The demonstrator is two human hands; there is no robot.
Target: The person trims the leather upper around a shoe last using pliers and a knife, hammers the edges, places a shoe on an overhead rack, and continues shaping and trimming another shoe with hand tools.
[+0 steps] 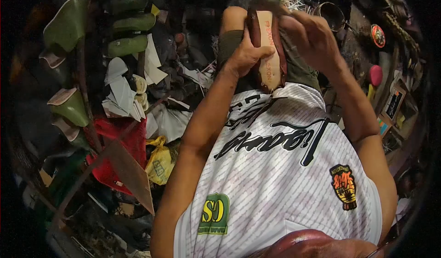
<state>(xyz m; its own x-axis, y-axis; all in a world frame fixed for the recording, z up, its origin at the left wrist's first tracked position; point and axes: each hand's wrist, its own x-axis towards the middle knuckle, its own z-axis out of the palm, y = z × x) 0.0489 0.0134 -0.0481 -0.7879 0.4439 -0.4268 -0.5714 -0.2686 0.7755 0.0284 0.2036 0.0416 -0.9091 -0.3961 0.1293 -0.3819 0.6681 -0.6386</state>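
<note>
A dark brown shoe upper (281, 67) rests sole-up on my lap, with a pale insole board (269, 51) printed "FLEXON" in red showing inside its turned edges. My left hand (250, 55) wraps round its left side, the thumb lying across the board. To the right of the shoe is my right hand (312, 32), raised and smeared by motion, its fingers curled. A dark blurred shape (266, 2) appears by its fingertips at the shoe's far end; whether the hand holds it is unclear.
Green shoe lasts (131, 45) hang or stand at the left. Below them lie white cut pieces (121, 88), a red bag (110, 166) and a yellow plastic bag (159, 161). A tin (331, 16), a round lid (378, 36) and a pink object (375, 75) are at right.
</note>
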